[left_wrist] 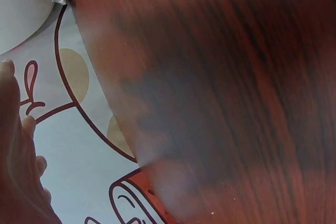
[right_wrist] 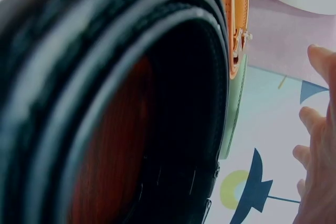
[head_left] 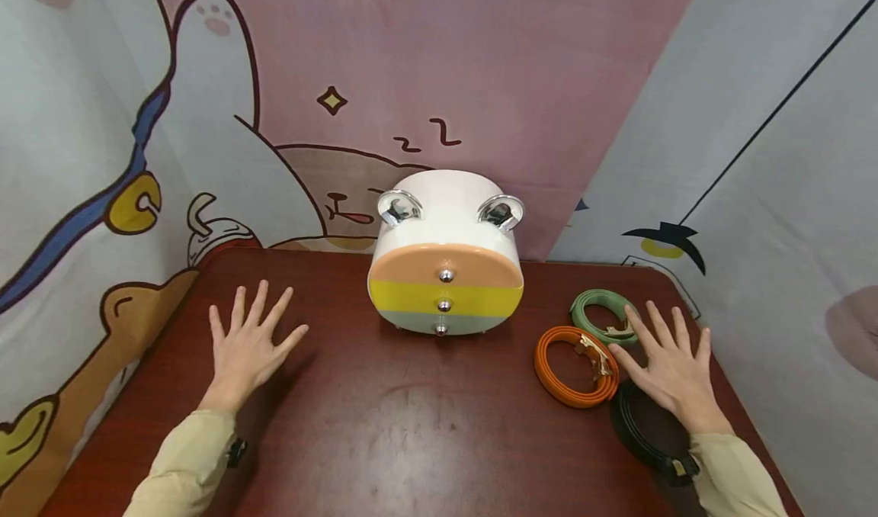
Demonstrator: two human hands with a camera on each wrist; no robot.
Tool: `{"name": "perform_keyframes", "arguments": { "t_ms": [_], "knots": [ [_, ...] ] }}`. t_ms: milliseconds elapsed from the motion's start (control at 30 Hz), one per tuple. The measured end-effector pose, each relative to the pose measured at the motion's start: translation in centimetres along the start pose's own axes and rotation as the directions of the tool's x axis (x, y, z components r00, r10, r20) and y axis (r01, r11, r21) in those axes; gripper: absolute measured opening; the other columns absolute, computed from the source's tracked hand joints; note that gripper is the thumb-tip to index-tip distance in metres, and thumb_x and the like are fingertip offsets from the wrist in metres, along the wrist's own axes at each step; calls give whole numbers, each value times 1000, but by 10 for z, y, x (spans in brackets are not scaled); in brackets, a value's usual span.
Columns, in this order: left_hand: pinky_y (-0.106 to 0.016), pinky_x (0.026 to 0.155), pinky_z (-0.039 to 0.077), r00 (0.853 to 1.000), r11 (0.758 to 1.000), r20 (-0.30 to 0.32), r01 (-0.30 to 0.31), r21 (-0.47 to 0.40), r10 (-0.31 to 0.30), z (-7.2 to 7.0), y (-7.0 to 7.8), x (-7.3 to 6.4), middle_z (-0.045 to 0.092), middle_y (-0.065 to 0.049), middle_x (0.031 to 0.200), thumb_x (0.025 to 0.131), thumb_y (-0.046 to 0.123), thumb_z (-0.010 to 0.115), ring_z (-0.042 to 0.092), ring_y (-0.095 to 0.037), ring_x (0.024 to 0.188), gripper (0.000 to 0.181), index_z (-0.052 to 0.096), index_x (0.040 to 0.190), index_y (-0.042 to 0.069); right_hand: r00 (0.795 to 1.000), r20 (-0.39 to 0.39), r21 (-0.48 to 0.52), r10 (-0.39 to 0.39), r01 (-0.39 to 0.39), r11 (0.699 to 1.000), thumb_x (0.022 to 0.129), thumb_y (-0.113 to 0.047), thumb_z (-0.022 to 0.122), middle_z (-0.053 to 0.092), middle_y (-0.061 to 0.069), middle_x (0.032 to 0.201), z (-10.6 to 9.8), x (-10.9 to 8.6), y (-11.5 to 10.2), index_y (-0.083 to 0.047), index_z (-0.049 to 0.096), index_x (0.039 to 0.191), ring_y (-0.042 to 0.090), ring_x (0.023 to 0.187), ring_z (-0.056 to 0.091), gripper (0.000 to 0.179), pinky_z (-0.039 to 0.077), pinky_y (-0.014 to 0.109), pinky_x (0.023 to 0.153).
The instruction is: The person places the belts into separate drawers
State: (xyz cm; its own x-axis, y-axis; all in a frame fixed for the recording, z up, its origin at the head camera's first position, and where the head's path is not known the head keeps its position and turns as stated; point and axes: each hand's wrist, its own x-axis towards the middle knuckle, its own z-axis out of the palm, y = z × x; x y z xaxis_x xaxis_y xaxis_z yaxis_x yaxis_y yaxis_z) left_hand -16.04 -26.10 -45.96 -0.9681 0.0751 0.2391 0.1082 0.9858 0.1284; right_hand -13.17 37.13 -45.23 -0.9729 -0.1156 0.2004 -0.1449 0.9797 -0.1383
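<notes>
My left hand (head_left: 245,353) is spread with straight fingers above the left part of the table and holds nothing. On the right, my right hand (head_left: 674,368) is spread the same way, over the coiled belts. A green belt (head_left: 588,304) and an orange belt (head_left: 549,368), both rolled up with metal buckles, lie nearest its fingertips. Partly under the right hand and wrist is a black belt (head_left: 634,433), which fills much of the right wrist view. A small white cabinet (head_left: 449,212) stands at the back, with orange, yellow and pale green drawer fronts (head_left: 405,297).
The dark red wooden table (head_left: 411,441) has its back edge against a cartoon-printed cloth (head_left: 480,59). Silver round knobs (head_left: 444,305) sit on the drawers, and two shiny ear-like parts (head_left: 401,207) stick out of the cabinet's top. Cloth also hangs along both sides.
</notes>
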Motion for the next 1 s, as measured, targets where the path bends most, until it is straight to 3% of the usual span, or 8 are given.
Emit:
{"name": "perform_keyframes", "arguments": {
  "t_ms": [333,533,1000],
  "knots": [
    [-60,105,-17,1000,1000,12,-1,-3,1,0,3,2,11,-10,160,90,71,40,-9,-31,145,78,26,154,29,1000,5,-2,1,-1,1000,94,-53,53,6,17,160,-4,-1,-2,-25,14,157,37,143,-15,79,-24,64,98],
    [-61,105,-17,1000,1000,8,0,-10,0,1,7,2,12,-10,160,90,69,45,-10,-31,145,77,28,153,28,1000,-2,-2,0,0,1000,94,-53,53,6,16,160,-5,-1,-6,-28,12,157,36,143,-15,79,-24,63,99],
    [-61,105,-17,1000,999,13,-7,-43,7,8,26,8,9,-10,161,91,70,41,-9,-32,145,78,25,155,28,998,-57,56,-29,32,998,95,-48,55,13,16,159,1,-8,-25,-24,18,156,34,145,-9,75,-18,61,104]
  ]
}}
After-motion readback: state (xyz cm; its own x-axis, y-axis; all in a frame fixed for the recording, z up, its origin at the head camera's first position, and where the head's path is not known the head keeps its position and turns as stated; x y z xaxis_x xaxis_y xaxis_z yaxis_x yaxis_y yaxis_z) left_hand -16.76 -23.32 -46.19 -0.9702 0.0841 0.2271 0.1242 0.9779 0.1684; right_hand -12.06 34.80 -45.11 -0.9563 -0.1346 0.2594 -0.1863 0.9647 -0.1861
